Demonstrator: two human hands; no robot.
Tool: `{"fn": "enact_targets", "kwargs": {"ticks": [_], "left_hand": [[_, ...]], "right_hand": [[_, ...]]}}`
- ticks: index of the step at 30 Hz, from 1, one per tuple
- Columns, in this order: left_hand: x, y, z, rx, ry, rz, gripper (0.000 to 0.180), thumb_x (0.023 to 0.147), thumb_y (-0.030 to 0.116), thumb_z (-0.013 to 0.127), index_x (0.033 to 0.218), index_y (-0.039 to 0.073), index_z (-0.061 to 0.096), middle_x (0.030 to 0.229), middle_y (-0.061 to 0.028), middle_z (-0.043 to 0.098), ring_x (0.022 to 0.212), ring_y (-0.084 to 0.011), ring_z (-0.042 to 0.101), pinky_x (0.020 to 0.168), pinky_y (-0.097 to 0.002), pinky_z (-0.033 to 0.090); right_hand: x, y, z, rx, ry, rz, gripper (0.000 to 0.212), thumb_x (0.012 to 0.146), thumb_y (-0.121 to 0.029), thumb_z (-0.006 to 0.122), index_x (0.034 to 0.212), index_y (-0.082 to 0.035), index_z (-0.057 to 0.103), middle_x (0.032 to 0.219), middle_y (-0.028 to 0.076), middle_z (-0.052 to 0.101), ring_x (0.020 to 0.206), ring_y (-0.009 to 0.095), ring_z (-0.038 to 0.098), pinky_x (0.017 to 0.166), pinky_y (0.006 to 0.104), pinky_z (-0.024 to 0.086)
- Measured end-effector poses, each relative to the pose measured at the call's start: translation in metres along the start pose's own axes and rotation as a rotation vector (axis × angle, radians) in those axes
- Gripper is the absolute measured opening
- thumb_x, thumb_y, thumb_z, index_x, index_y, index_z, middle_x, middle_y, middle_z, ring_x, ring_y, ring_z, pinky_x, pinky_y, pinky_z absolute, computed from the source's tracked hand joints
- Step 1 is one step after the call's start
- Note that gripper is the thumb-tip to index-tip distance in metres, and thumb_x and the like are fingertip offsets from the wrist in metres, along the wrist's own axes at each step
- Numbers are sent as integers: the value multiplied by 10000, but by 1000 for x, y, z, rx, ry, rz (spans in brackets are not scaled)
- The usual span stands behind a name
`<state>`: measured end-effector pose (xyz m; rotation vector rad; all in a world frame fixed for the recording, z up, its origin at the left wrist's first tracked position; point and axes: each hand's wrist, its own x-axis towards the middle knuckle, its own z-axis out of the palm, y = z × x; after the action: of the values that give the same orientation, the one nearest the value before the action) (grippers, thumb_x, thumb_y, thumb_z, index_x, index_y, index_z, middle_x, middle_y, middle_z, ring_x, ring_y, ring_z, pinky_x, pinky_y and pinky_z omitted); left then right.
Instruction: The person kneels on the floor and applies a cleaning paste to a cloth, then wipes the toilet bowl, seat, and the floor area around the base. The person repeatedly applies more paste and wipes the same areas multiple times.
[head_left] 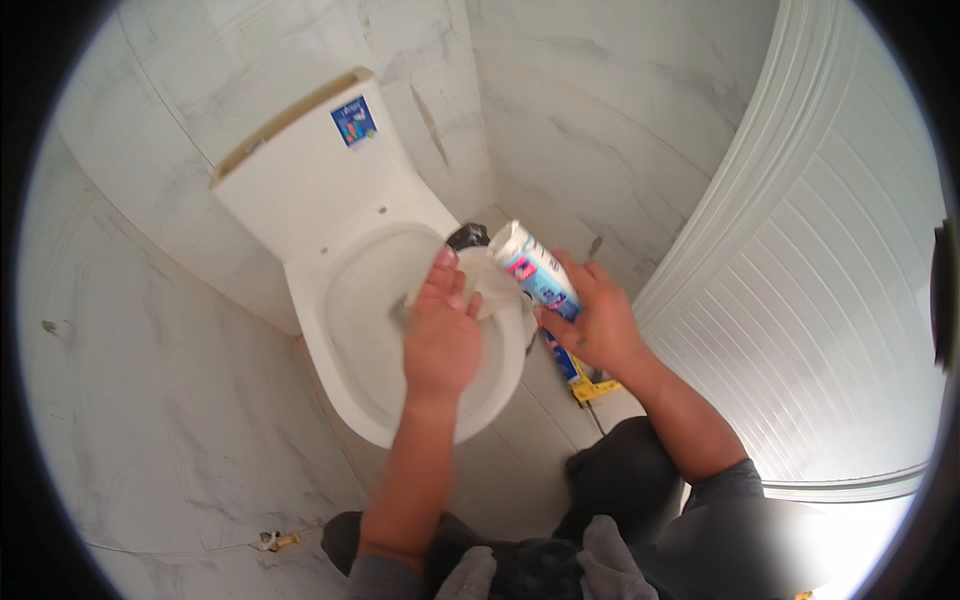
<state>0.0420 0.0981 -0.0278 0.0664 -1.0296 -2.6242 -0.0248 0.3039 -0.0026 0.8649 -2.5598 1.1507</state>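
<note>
My right hand [597, 312] grips a white, blue and pink cylindrical canister [537, 270], tilted with its pale end up toward the left. Over the bowl of the white toilet [330, 345], my left hand [443, 330] is raised with its fingers stretched out, a little blurred, and nothing shows in it. Something thin and pale [490, 290] shows between the two hands; I cannot make out what it is. The toilet has no seat or lid on it, and a blue sticker [353, 122] is on its tank.
A black crumpled thing [468, 236] sits behind the bowl's right side. On the tiled floor right of the toilet lies a yellow and blue tool [580, 378], partly hidden. A white ribbed door [800, 300] borders the right. A small fitting [278, 541] is at lower left.
</note>
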Motion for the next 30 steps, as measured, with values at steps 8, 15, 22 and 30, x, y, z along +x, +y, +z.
{"fn": "enact_targets", "kwargs": {"ticks": [8, 15, 22, 30], "left_hand": [[35, 136, -86, 467, 163, 458, 434, 1067, 265, 425, 1396, 7, 542, 1487, -163, 487, 1364, -347, 459, 1203, -544, 296], [34, 231, -222, 745, 783, 380, 481, 1083, 206, 398, 1517, 1, 383, 1452, -189, 489, 1358, -285, 476, 1155, -408, 396], [-33, 175, -338, 1087, 695, -489, 653, 958, 508, 552, 1508, 166, 463, 1431, -105, 557, 1265, -300, 542, 1086, -475, 395], [-53, 63, -400, 1517, 557, -590, 495, 903, 132, 609, 1394, 75, 600, 1342, -194, 638, 1227, -344, 614, 1060, -417, 482]], "right_hand": [[-106, 123, -49, 174, -398, 269, 584, 788, -200, 855, 1302, -30, 635, 1020, 121, 716, 903, 154, 636, 847, 338, 520], [-326, 244, -9, -243, -564, 828, 557, 774, -324, 816, 1182, -15, 597, 1047, 255, 698, 1025, 451, 664, 862, 545, 520], [-368, 303, 22, -377, -701, 793, 522, 844, -343, 754, 1214, -10, 595, 1029, 234, 709, 973, 413, 686, 824, 513, 546], [-226, 262, -54, -9, -988, 888, 535, 928, -355, 680, 1312, 5, 585, 1021, 202, 719, 900, 341, 719, 789, 456, 584]]}}
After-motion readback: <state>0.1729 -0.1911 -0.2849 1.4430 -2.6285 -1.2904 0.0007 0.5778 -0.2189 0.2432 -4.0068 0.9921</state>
